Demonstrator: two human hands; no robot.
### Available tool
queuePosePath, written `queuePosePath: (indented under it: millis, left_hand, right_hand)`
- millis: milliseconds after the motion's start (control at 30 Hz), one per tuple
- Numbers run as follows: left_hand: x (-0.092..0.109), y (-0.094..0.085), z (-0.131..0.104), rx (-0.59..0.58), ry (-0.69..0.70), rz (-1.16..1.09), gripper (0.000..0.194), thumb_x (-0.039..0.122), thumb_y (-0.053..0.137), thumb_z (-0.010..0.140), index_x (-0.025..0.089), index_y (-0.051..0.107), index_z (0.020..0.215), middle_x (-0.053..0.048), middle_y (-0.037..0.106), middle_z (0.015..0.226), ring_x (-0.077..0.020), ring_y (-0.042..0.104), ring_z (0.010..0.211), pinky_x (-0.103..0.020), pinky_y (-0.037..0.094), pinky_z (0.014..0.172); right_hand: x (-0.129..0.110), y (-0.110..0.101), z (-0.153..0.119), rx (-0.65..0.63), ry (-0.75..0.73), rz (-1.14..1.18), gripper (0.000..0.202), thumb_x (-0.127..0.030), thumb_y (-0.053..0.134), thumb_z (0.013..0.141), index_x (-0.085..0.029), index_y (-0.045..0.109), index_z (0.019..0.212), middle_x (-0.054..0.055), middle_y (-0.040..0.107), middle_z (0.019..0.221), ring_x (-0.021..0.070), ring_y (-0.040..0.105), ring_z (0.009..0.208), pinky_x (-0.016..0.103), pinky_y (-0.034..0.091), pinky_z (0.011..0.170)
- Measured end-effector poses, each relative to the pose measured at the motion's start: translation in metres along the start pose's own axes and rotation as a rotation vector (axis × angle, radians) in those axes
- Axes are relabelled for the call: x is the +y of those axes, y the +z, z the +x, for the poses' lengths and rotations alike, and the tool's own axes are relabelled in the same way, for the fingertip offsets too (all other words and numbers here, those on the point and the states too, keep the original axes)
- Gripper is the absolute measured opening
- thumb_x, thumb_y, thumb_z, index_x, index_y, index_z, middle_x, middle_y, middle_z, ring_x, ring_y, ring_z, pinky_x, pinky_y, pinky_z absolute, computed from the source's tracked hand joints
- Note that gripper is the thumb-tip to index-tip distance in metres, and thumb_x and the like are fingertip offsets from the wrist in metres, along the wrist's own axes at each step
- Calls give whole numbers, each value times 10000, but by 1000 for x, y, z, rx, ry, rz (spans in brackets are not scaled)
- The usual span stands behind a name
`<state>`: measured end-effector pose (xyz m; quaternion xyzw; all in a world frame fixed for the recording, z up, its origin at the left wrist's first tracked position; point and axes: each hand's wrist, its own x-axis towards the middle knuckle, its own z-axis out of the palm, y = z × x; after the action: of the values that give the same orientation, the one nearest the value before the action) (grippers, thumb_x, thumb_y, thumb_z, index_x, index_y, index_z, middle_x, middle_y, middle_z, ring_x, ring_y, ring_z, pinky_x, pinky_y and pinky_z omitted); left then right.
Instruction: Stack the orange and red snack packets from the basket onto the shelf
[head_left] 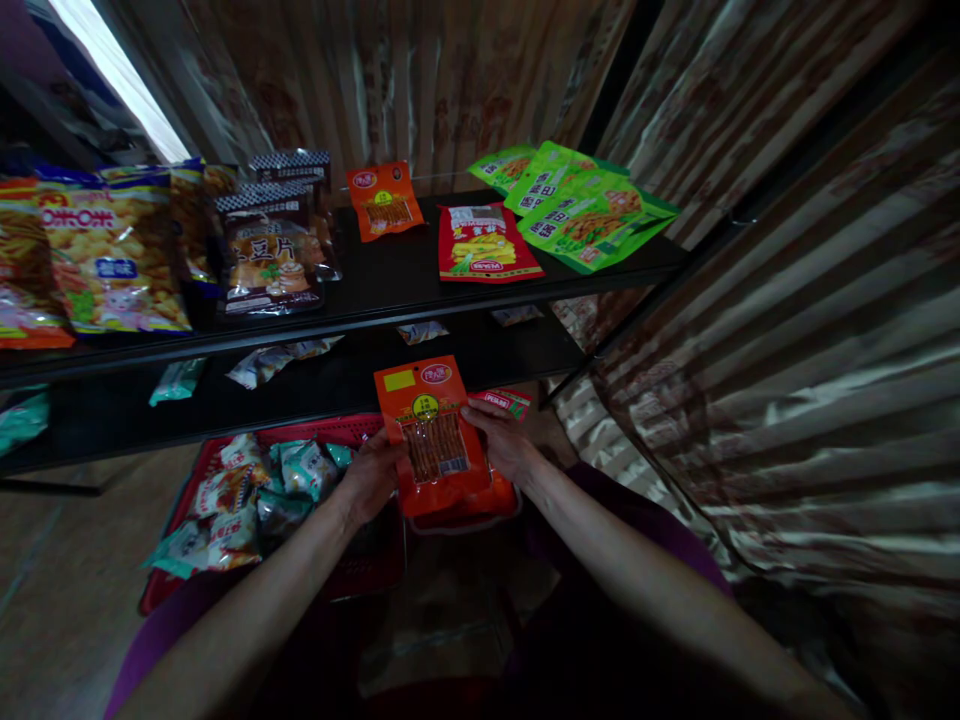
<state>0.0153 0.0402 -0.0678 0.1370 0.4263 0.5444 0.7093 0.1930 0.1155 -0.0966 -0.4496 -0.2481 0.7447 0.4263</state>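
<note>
Between my two hands is an orange snack bag [431, 440] with a clear window showing brown sticks. My left hand [371, 478] grips its left edge, and my right hand [501, 440] pinches its right edge. More red and orange packaging shows under it, partly hidden; I cannot tell whether that is held too. A red packet [510, 401] peeks out behind my right hand. Beyond, on the upper shelf [390, 275], lie a similar small orange bag [386, 203], a red bag with yellow pieces pictured [487, 245] and several green bags [589, 215].
A red basket [196, 480] with several wrapped snacks stands on the floor at left. Puffed snack bags [112, 250] and dark brown packs [270, 250] fill the upper shelf's left side. Small packets [277, 358] lie on the lower shelf. A pleated curtain [787, 400] hangs at right.
</note>
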Motion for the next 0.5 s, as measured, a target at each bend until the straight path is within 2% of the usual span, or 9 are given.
queuePosePath:
  millis: [133,300,500]
  left_hand:
    - [1,-2,1,12,13,7,283,92,689,647,157,652,920,-71,713,997,-258,638,1034,-420,480,941]
    - [4,-5,4,10,38,-15,301,85,649,674,189,650,957,-47,721,964,-246,651,1003,-405,496,917]
    - [4,-9,7,57,62,-50,337,45,598,701,200,649,996,-49,731,933,-248,657,980,-387,502,903]
  right_hand:
    - [-4,3,-2,-10,27,-3,319,-269,841,519,-226,684,794,-45,718,712,136,652,674,303,507,709]
    - [-10,5,-9,-113,86,-22,267,-230,818,557,-213,693,792,-36,726,750,131,657,675,275,509,673]
    - [-7,1,-14,-146,160,-74,319,-171,813,533,-196,694,828,-12,731,750,139,668,663,276,524,685]
